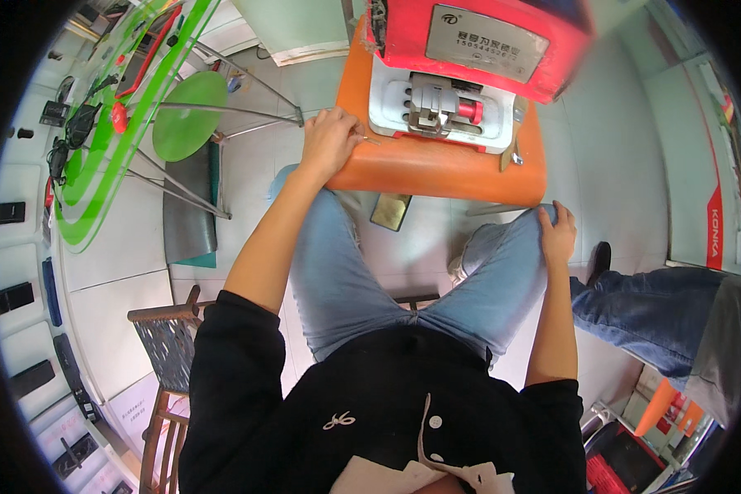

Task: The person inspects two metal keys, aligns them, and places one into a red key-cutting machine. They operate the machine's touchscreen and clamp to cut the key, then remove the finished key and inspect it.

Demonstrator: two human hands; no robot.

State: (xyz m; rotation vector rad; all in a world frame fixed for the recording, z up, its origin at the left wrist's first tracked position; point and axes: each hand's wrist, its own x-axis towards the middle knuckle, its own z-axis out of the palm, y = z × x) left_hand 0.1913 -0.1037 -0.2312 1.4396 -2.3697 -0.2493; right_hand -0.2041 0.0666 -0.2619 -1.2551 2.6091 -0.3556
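Observation:
My left hand [331, 142] rests at the left edge of an orange stool [436, 174], its fingers pinched together. From the fingertips a small thin metal piece [371, 140] sticks out over the stool top; it looks like a key, but is too small to be sure. My right hand [558, 232] lies on my right knee, fingers apart and holding nothing. On the stool stands a red key-cutting machine [403, 37] with a white base. A metal clamp with a red knob [470, 112] sits on that base, to the right of my left hand.
A phone-like slab [391, 212] shows below the stool's front edge. At left are a green-edged glass table [90, 189], a round green seat [191, 115] and a wooden chair [169, 346]. Another person's leg [642, 317] reaches in from the right.

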